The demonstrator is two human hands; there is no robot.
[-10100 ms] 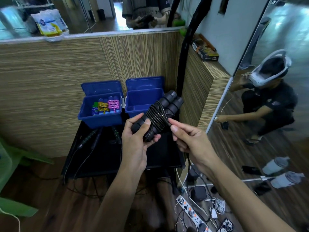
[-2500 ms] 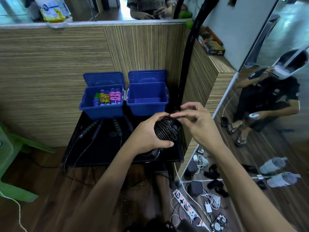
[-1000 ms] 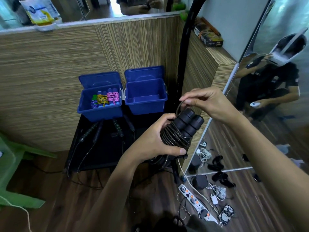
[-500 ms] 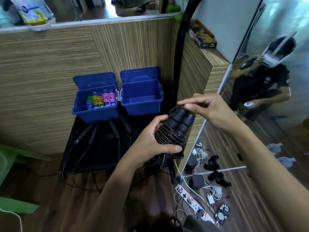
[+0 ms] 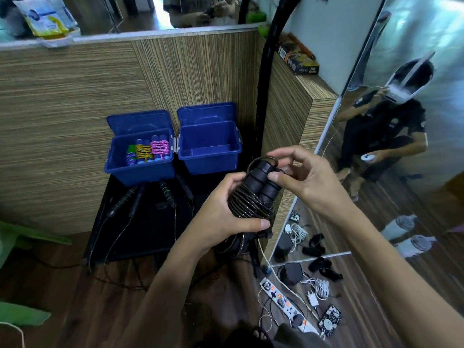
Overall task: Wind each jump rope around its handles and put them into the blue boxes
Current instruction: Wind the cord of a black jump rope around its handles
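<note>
Black table against wood-grain partition

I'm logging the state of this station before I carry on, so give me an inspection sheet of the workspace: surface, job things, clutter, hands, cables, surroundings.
Surface: black table, against a wood-grain partition.
Job's things: black rope coiled round its paired handles, in hand; left box holds three wound ropes; right box looks empty; two unwound ropes lie on the table.
Clutter: nothing seen on the table.
Hands: left hand grips the coil; right hand pinches the last loop at the handle tops.
Cables: power strip, chargers and white cords on the floor.
Surroundings: mirror at right, green chair at left.
</note>
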